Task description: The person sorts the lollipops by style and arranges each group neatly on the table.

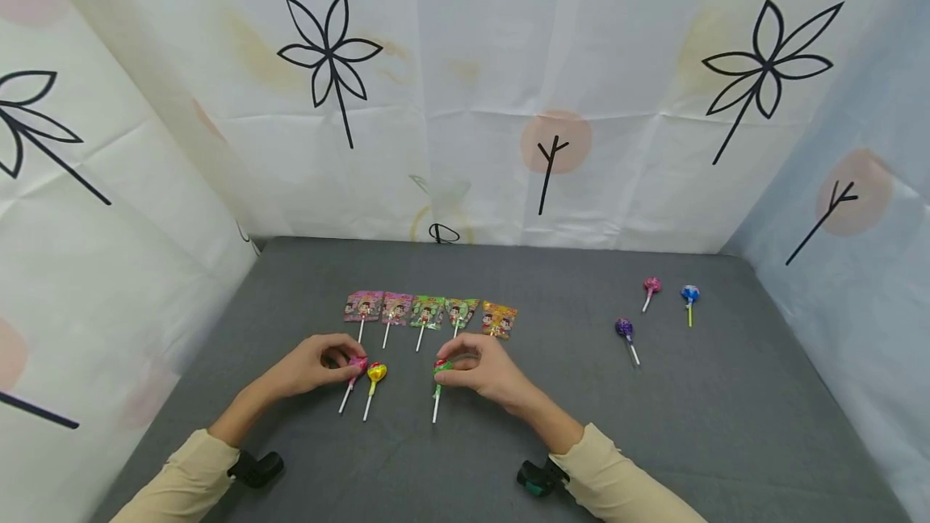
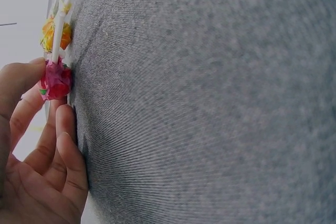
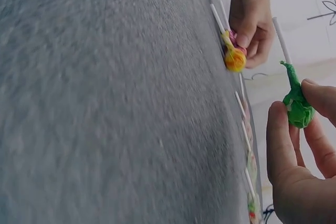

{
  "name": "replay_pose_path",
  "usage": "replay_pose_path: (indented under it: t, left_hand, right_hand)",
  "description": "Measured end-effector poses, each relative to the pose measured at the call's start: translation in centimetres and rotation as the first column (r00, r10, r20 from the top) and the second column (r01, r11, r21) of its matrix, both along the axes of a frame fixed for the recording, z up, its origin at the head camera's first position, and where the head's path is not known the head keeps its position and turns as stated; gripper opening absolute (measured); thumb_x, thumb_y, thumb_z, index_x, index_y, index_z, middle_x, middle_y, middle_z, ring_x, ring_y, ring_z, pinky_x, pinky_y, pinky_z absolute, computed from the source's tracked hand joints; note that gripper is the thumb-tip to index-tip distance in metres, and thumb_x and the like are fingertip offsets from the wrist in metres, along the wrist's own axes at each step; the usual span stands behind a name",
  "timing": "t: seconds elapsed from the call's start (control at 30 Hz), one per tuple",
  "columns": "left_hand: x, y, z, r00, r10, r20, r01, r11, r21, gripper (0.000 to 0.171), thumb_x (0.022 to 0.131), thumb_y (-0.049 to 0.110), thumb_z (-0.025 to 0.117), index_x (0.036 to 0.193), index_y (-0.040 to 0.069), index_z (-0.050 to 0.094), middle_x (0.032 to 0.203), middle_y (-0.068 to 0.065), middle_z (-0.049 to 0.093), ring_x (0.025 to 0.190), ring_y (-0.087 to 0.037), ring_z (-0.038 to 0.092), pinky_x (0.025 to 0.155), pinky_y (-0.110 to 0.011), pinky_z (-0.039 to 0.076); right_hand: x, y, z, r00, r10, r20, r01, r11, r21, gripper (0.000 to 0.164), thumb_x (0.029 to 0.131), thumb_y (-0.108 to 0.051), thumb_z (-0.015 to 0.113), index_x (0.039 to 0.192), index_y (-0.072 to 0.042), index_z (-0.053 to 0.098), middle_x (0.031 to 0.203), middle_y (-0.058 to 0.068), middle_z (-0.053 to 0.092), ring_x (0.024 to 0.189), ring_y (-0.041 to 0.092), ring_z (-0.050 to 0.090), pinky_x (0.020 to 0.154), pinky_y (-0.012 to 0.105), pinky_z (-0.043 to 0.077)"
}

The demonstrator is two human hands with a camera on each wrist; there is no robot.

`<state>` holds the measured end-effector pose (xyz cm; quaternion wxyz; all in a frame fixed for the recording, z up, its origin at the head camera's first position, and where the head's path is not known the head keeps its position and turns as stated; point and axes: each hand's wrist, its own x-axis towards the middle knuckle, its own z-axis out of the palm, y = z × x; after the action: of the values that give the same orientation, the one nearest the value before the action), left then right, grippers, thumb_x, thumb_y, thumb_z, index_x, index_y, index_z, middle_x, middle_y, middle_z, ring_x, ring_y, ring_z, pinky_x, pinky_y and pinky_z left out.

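Observation:
With thumb and fingers my left hand (image 1: 316, 365) pinches the head of a pink lollipop (image 2: 55, 81), its white stick angled toward me. Right beside it on the grey cloth lies a yellow lollipop (image 1: 376, 373). A green-wrapped lollipop (image 3: 299, 109) is pinched by its head in my right hand (image 1: 483, 370), and its stick points toward me in the head view. Just beyond both hands runs a row of flat-packet lollipops: pink ones (image 1: 363, 307), green ones (image 1: 426, 312) and an orange packet (image 1: 499, 318). The right hand hides the orange one's stick.
Apart on the right side of the table (image 1: 726, 426) lie a pink lollipop (image 1: 652, 286), a blue lollipop (image 1: 690, 294) and a purple lollipop (image 1: 625, 328). White printed curtains (image 1: 465, 87) enclose the table's back and sides.

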<state>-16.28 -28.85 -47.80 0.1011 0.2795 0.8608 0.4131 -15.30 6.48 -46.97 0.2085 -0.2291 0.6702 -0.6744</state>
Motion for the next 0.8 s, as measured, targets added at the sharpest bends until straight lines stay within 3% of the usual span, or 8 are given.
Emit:
replay_pose_path:
  t: [0.17, 0.3, 0.53, 0.8]
  left_hand:
    - [0.0, 0.0, 0.0, 1.0, 0.003, -0.003, -0.003, 1.0, 0.003, 0.015, 0.096, 0.019, 0.075, 0.111, 0.017, 0.071, 0.1, 0.003, 0.067, 0.082, -0.015, 0.062, 0.069, -0.029, 0.049]
    - [0.0, -0.1, 0.0, 1.0, 0.003, -0.006, -0.003, 1.0, 0.004, 0.015, 0.096, 0.019, 0.075, 0.11, 0.017, 0.072, 0.099, 0.003, 0.067, 0.081, -0.015, 0.062, 0.069, -0.029, 0.049]
    - [-0.1, -0.1, 0.0, 1.0, 0.011, 0.001, -0.011, 1.0, -0.008, 0.014, 0.096, 0.021, 0.074, 0.11, 0.017, 0.072, 0.099, 0.003, 0.067, 0.082, -0.015, 0.062, 0.069, -0.028, 0.049]
    - [-0.1, -0.1, -0.2, 1.0, 0.015, 0.007, -0.015, 1.0, -0.016, 0.015, 0.097, 0.022, 0.074, 0.11, 0.016, 0.072, 0.1, 0.003, 0.067, 0.082, -0.015, 0.063, 0.07, -0.029, 0.049]
  right_hand:
    - [0.2, -1.4, -0.2, 0.999, 0.025, -0.025, -0.025, 1.0, 0.011, 0.03, 0.092, 0.0, 0.075, 0.117, 0.011, 0.065, 0.112, 0.015, 0.066, 0.092, 0.024, 0.071, 0.072, 0.033, 0.05]
    - [0.4, -2.7, -0.2, 0.999, 0.034, -0.038, -0.034, 0.999, 0.016, 0.026, 0.09, 0.003, 0.076, 0.113, 0.01, 0.068, 0.111, 0.019, 0.067, 0.091, 0.031, 0.071, 0.066, 0.031, 0.046]
    - [0.4, -4.6, -0.4, 0.998, 0.026, -0.052, -0.025, 1.0, 0.01, 0.023, 0.087, 0.006, 0.077, 0.108, 0.011, 0.07, 0.108, 0.02, 0.07, 0.095, 0.041, 0.07, 0.07, 0.027, 0.051]
    - [0.0, -5.9, -0.5, 0.997, -0.036, -0.071, 0.04, 0.998, 0.056, 0.021, 0.084, 0.006, 0.08, 0.104, 0.008, 0.072, 0.103, 0.017, 0.072, 0.091, 0.034, 0.071, 0.066, 0.025, 0.05]
